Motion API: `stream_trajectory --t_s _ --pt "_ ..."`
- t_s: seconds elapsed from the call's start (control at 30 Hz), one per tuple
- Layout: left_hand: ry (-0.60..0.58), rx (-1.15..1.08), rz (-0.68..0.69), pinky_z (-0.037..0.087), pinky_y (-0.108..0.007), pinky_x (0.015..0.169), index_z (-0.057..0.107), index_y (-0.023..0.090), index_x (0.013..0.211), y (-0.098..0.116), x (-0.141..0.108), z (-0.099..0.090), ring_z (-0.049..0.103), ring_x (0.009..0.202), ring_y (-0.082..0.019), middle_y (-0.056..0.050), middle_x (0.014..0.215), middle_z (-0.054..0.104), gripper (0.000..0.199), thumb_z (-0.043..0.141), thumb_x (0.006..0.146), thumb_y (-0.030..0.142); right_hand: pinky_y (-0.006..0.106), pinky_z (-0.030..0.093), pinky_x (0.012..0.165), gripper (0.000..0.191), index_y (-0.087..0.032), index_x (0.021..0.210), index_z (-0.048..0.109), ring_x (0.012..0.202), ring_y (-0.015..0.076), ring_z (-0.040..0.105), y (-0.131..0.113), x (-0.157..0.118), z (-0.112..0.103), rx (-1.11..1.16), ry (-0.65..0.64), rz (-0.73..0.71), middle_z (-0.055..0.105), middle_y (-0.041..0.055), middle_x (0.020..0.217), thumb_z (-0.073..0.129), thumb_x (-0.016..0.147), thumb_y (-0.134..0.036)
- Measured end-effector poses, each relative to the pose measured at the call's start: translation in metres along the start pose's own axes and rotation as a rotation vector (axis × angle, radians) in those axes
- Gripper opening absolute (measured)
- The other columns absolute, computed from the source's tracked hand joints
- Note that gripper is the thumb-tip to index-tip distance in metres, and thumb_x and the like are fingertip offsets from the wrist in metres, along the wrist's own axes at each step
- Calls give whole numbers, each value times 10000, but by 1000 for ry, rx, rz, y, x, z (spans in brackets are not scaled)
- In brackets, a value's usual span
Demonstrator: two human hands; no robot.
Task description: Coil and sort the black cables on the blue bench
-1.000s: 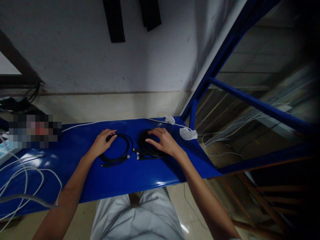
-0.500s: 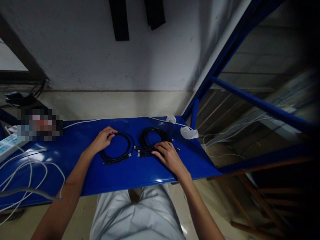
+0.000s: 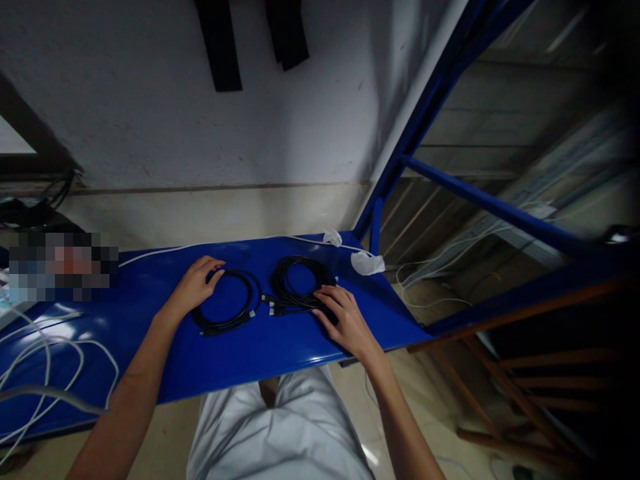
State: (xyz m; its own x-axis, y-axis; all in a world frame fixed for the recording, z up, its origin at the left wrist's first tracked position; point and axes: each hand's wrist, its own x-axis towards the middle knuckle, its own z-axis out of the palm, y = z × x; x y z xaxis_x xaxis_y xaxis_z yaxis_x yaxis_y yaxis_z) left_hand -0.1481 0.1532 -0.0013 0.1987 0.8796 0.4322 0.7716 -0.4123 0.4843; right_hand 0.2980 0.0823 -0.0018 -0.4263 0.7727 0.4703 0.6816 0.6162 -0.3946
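A coiled black cable [image 3: 225, 327] with a metal USB-type plug lies on the blue table [image 3: 240, 363]. At its upper left edge is my left hand [image 3: 199, 285], its thumb and fingers apart and not closed on the cable. To the right lies a thicker bundle of coiled black cables [image 3: 279, 280], with several metal-tipped plugs at its left side. My right hand [image 3: 345, 317] rests at the bundle's lower right edge, fingers spread and thumb held away. It covers part of that bundle.
White cables [image 3: 83, 343] loop loosely over the table's left side, near a pixelated area. A thin white cord [image 3: 160, 251] runs along the back edge to crumpled white wrapping [image 3: 367, 263]. A blue metal frame [image 3: 377, 223] rises at the right end, in front of the wall.
My left thumb and fingers have parted from the left coil. My right hand has slid slightly to the right edge of the larger bundle. The camera view has shifted a little.
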Motion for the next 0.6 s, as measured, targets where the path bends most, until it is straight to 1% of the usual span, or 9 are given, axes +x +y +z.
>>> stream_trajectory --t_s 0.1,0.2,0.27,0.37,0.47,0.53,0.6 --pt "46 22 25 523 -484 1091 751 233 1231 5 2 -1 690 1139 -303 -110 1192 736 325 545 1070 426 599 483 1212 374 -310 1452 674 1354 325 638 0 4 -1 2 -38 -9 699 139 1386 610 1090 -380" --pt "42 31 41 507 -496 1109 759 230 1216 5 2 0 691 1136 -307 -107 1186 746 317 541 1076 413 572 485 1207 301 -310 1364 721 1302 311 661 1 9 -4 7 -64 -28 716 135 1322 598 1098 -382" --pt "14 36 32 495 -510 1131 751 224 1250 3 1 1 693 1142 -311 -112 1192 749 333 545 1077 422 561 478 1214 264 -313 1315 738 1300 305 665 3 11 -7 12 -71 -40 721 131 1315 609 1095 -379" --pt "-46 52 4 487 -522 1150 726 210 1321 -2 -1 2 687 1182 -318 -123 1234 740 393 555 1077 465 566 465 1223 249 -303 1301 737 1332 303 663 8 14 -10 35 -93 -79 729 122 1339 644 1085 -384" --pt "-100 57 6 493 -508 1148 744 204 1275 -6 -2 2 681 1201 -309 -124 1244 736 389 546 1085 478 590 439 1237 248 -278 1300 726 1366 303 660 14 16 -16 97 -126 -110 756 107 1327 651 1089 -384" --pt "-118 44 22 503 -493 1135 758 208 1227 -7 -2 2 686 1179 -296 -118 1222 738 364 541 1089 465 609 409 1261 243 -275 1294 726 1376 305 662 17 18 -21 149 -145 -104 775 93 1304 658 1088 -385" --pt "-126 26 38 515 -484 1112 764 211 1198 -9 -2 2 690 1152 -291 -114 1198 738 336 555 1082 446 612 411 1267 228 -278 1269 738 1336 304 691 20 19 -25 194 -143 -89 790 82 1276 669 1082 -388"
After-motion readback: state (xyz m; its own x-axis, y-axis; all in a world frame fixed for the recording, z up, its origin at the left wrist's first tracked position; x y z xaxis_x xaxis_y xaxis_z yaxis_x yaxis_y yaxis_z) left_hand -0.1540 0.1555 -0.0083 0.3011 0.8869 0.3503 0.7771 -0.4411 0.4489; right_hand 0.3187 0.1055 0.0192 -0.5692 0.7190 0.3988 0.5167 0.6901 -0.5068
